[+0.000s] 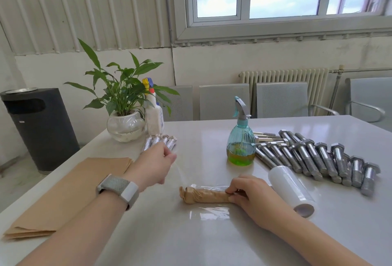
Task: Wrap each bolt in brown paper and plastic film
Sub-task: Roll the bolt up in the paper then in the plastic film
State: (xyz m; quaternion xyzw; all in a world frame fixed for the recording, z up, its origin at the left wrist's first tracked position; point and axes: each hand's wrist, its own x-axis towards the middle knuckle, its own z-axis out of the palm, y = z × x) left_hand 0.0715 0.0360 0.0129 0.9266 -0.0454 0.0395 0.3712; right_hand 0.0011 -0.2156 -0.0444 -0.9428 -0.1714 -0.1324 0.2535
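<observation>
A: Starting on the left, a stack of brown paper (70, 193) lies flat on the counter (191, 240), and beyond it 4 finished bolts (160, 141) sit in a tight row by the plant pot (125, 127).

B: And the left hand (151, 165) is up off the counter, just in front of those 4. Its fingers (169, 155) look drawn together as if pinching the edge of the plastic film (180, 172), though the blur means I cannot tell for sure.

A: Film runs from there down to the paper-wrapped bolt (206, 194) in the middle. Its long axis lies left to right across the counter, twisted head end to the left.

B: The right hand (252, 194) is at the bolt's right end, fingers curled down on it, pinning it.

A: So the bolt sits to the right of and nearer than the left hand, with the film slanting between them. My read: rolling it turns on that axis staying crosswise to the film.

B: The right hand is plainly nearer. Just beside it lies the film roll (291, 190), then the spray bottle (241, 140) and the pile of bare bolts (318, 157) further right.
</observation>
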